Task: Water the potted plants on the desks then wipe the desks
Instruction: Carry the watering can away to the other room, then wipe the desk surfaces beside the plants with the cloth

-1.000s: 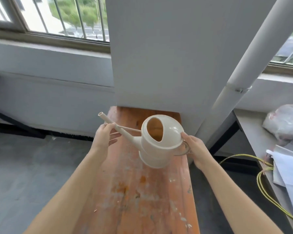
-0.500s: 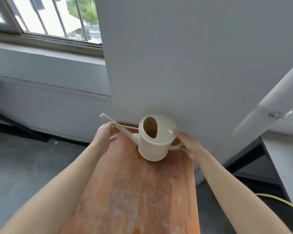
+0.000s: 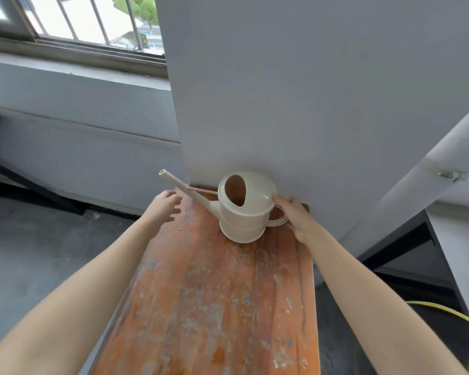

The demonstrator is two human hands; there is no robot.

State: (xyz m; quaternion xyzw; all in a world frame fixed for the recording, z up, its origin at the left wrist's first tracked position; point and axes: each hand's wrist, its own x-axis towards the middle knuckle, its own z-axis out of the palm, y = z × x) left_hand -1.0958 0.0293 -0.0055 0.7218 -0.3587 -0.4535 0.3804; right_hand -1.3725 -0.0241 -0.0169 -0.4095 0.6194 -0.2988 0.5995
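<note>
**Setting the watering can down at the far end of the bench**

Going left to right. My left hand (image 3: pixel 164 209) hovers at about ten o'clock from the middle of the bench (image 3: pixel 214 301), fingers spread loosely open and holding nothing. The spout (image 3: pixel 186 189) runs just past its fingertips, up toward eleven o'clock, and I cannot see any touch between them.

At twelve o'clock stands the watering can (image 3: pixel 244 212), cream-coloured, upright, its base flat on the worn orange wood, close against the grey pillar (image 3: pixel 295 90). No potted plant and no desk shows from here.

My right hand (image 3: pixel 295 216) sits at one o'clock, beside the can's handle (image 3: pixel 278 216). The fingers are curled lightly, the thumb resting on the can's shoulder; whether they still grip the handle loop I cannot tell, since my hand covers it.

To do this well, I judge I should let the can settle fully before slipping my fingers out of the loop, drawing them straight back so the handle is not tugged. The long spout overhangs the bench's left edge, so my left hand must pull away wide of it; a knock there could swing the can round or tip it.
</note>
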